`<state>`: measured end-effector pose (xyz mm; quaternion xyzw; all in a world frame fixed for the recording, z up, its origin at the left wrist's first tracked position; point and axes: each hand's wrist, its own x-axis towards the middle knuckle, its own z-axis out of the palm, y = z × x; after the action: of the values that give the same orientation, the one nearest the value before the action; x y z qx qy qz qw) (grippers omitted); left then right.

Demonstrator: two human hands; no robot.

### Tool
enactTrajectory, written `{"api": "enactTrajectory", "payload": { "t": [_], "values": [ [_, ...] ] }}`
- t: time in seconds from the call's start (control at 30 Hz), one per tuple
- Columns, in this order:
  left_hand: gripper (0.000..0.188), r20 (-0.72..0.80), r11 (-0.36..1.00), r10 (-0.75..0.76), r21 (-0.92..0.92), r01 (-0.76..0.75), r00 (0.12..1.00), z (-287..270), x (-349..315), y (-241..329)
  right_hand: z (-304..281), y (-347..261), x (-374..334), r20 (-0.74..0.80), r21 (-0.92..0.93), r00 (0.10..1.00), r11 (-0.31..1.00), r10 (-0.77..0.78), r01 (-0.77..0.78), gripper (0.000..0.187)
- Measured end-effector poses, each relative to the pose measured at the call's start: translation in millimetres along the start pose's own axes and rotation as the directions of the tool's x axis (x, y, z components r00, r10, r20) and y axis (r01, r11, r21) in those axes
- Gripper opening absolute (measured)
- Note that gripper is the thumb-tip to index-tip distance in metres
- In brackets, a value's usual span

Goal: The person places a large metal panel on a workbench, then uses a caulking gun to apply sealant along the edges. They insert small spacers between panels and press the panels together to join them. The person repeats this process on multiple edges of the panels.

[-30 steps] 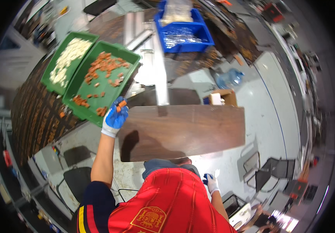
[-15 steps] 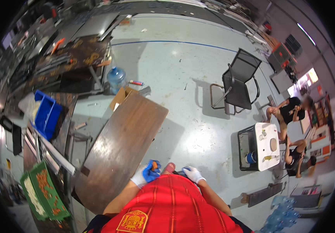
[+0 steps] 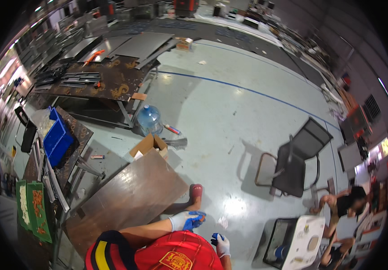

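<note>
My left hand (image 3: 187, 221), in a white glove with a blue coated palm, reaches across beyond the red shirt front. Its fingers are closed around a small orange-brown piece (image 3: 203, 218), only partly showing. To the right and a little nearer, my right hand (image 3: 221, 245) wears the same kind of glove. Its fingers are loosely bent and apart, with nothing seen in them. A brown wooden tabletop (image 3: 126, 193) lies to the left of both hands. Beyond my left hand, a foot in a red shoe (image 3: 197, 191) is on the grey floor.
On the left stand a green bin (image 3: 40, 211) of orange and white pieces and a blue bin (image 3: 58, 139). Past the tabletop are a cardboard box (image 3: 145, 145) and a water jug (image 3: 149, 119). Rightward are a black chair (image 3: 290, 166), a white-topped table (image 3: 308, 240) and two seated people.
The view has swung, taking in more of the far room. My left hand has moved forward and right with the orange-brown piece. More of the red shoe and the leg now shows.
</note>
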<state>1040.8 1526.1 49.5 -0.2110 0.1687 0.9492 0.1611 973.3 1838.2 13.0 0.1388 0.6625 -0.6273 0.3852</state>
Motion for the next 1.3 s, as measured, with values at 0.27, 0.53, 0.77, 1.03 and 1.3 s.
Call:
{"api": "enactTrajectory", "payload": {
  "t": [0.27, 0.53, 0.77, 1.03, 1.3],
  "values": [
    [0.034, -0.016, 0.986, 0.157, 0.057, -0.156, 0.987, 29.7, 197.1, 186.7, -75.9, -136.6, 180.5, -0.195, -0.353, 0.975, 0.921, 0.102, -0.167, 0.044],
    [0.034, -0.084, 0.970, 0.244, 0.004, -0.245, 0.966, 61.2, 253.9, 403.2, -135.8, -248.7, 322.1, -0.485, 0.031, 0.839, 0.963, 0.247, -0.266, 0.060],
    [0.031, -0.333, 0.954, 0.293, 0.045, -0.295, 0.896, 56.9, 329.4, 503.4, 28.1, -409.4, 556.0, -0.326, -0.202, 0.908, 0.919, 0.264, -0.340, 0.053],
    [0.045, -0.381, 0.727, 0.686, 0.313, -0.611, 0.620, 82.9, 396.3, 797.3, 220.4, -669.4, 800.8, 0.113, -0.753, 0.983, 0.658, 0.145, -0.011, 0.045],
    [0.039, -0.408, 0.736, 0.630, 0.040, -0.676, 0.661, 43.8, 494.5, 968.9, 566.3, -1063.5, 1004.7, 0.448, -0.365, 0.744, 0.659, -0.495, 0.658, 0.031]
  ]
}}
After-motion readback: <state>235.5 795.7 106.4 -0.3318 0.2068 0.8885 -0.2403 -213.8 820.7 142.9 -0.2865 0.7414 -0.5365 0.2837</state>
